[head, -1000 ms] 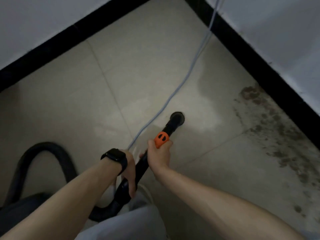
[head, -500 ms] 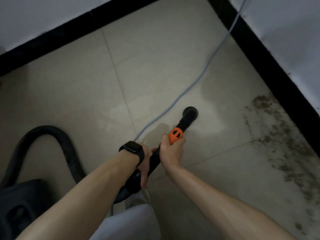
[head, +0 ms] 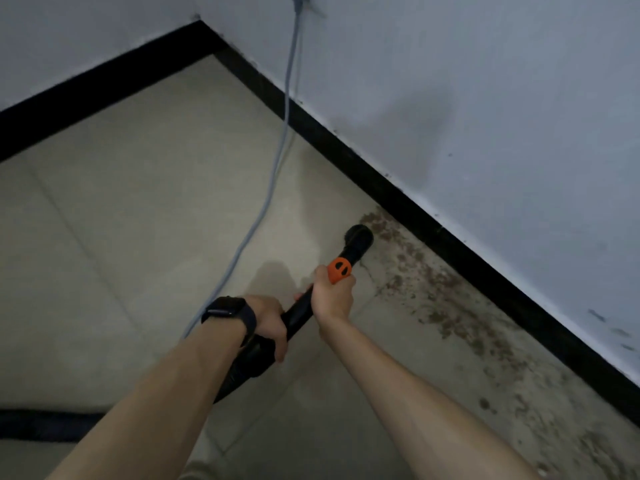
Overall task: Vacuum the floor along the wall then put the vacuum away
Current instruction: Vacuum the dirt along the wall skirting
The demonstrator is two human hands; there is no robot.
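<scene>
gripping the black plastic vacuum wand (head: 298, 315), the right hand (head: 332, 299) curls round it just below its orange collar (head: 339, 270), and the left hand (head: 268, 322) wraps the tube lower down, both arms stretched forward. its round nozzle (head: 358, 239) meets the beige tiled floor (head: 138, 220) at the edge of a brown dirt patch (head: 433, 289), near the black skirting board (head: 450, 237). a grey power cord (head: 263, 209) trails left of it.

The beige tiled floor (head: 138, 220) is carrying a band of brown dirt (head: 450, 299), running along the black skirting (head: 415, 216) on the right, from mid-scene to the near right corner. A grey cable (head: 263, 209) is lying across the tiles, trailing toward the far wall. A black hose (head: 41, 424) is lying at the near left. The vacuum nozzle (head: 360, 237) is sitting at the dirt's far end.
</scene>
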